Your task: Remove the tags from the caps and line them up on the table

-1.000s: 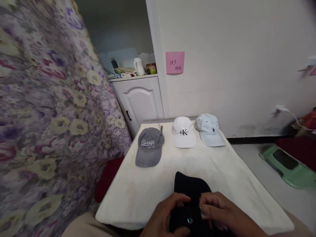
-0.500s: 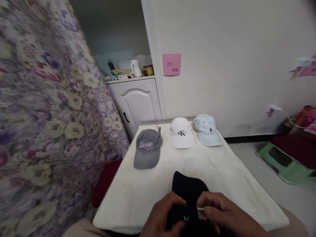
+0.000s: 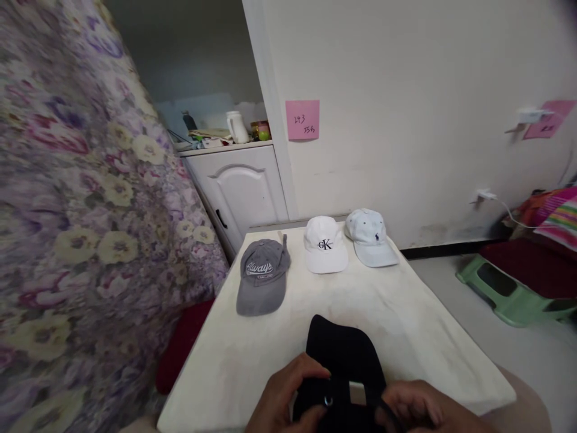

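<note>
My left hand (image 3: 291, 394) grips a black fabric cap (image 3: 345, 352), brim over the near table edge. Right hand (image 3: 419, 406): fingers curled at its right side; grip unclear. Cream-covered table (image 3: 360, 300) spans onward to the far row: grey cap (image 3: 262, 282), "Always"; white cap (image 3: 325, 246), "CK"; pale-blue cap (image 3: 372, 239), small dark emblem. Pink wall note (image 3: 302, 120): "243".

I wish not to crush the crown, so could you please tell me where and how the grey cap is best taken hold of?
Probably by the brim of the grey cap, from the near side, thumb above and fingers beneath. The brim points towards the person and looks broad and thin, while the rounded crown stands behind it.
</note>
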`<state>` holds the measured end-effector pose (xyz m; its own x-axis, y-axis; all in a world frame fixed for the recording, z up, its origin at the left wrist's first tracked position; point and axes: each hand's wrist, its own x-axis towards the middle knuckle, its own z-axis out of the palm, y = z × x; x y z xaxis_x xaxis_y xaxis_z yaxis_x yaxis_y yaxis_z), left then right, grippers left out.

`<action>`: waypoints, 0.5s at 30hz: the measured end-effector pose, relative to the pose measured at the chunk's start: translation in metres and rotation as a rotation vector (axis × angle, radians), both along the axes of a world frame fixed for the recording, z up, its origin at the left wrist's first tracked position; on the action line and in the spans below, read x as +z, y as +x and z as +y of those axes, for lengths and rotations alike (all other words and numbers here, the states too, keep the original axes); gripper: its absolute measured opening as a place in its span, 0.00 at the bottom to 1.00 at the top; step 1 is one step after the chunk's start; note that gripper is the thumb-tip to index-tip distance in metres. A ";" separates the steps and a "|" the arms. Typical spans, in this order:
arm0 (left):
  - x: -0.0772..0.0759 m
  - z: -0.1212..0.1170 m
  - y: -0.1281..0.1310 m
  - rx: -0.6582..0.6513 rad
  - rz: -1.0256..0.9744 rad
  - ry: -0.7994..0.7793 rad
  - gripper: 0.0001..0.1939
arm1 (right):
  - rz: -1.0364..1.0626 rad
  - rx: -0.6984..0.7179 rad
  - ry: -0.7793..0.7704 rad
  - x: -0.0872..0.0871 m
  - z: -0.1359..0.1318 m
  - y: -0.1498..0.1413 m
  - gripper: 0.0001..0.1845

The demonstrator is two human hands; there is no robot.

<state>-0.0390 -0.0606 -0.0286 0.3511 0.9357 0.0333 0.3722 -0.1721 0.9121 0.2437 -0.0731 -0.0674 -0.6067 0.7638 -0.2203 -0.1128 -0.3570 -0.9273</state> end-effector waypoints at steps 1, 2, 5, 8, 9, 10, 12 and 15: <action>0.004 0.000 0.002 -0.011 -0.004 -0.009 0.18 | -0.020 -0.020 0.035 0.003 0.002 -0.001 0.19; 0.007 0.001 0.004 -0.020 -0.012 -0.014 0.18 | -0.041 -0.051 0.094 0.008 0.005 -0.002 0.18; 0.016 0.002 0.013 -0.068 -0.062 0.008 0.18 | -0.097 -0.160 0.316 0.027 0.012 -0.013 0.13; 0.016 0.002 0.018 -0.095 -0.037 0.021 0.18 | -0.140 -0.174 0.339 0.043 0.016 -0.030 0.12; 0.014 0.002 0.019 -0.083 -0.009 0.029 0.18 | -0.142 -0.158 0.316 0.045 0.017 -0.035 0.11; 0.011 0.002 0.018 -0.072 0.009 0.048 0.19 | -0.125 -0.151 0.282 0.045 0.017 -0.040 0.11; 0.002 0.003 0.016 -0.066 0.006 0.124 0.18 | -0.070 -0.156 0.216 0.042 0.018 -0.047 0.10; -0.010 0.004 0.016 -0.101 0.001 0.308 0.15 | 0.017 -0.186 0.136 0.030 0.020 -0.049 0.11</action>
